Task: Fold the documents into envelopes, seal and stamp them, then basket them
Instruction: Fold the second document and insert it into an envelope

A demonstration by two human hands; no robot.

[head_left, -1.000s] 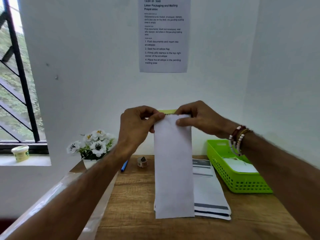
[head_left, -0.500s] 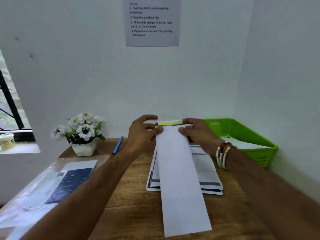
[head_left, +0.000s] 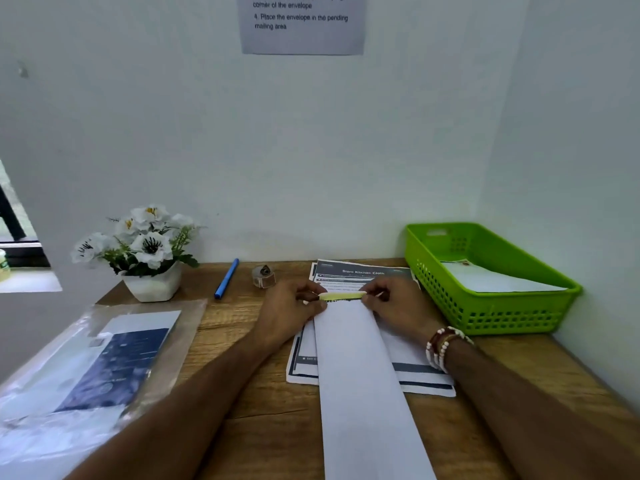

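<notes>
Yellow-green seal strip (head_left: 343,296) at 12 o'clock end of envelope (head_left: 360,375), pinched in both grips, left hand (head_left: 294,308) and right hand (head_left: 396,303); peel evenly, then press down flat.

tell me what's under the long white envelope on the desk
Printed documents lie under the white envelope, dark header and bands showing beyond its far end and both sides. Their middle is covered. Its near end lies over the wooden desk.

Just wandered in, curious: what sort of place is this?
Likely a small mail-preparation desk: the wall sheet mentions envelopes and a mailing area, a long white envelope lies over printed documents, and a green basket stands beside them.
</notes>
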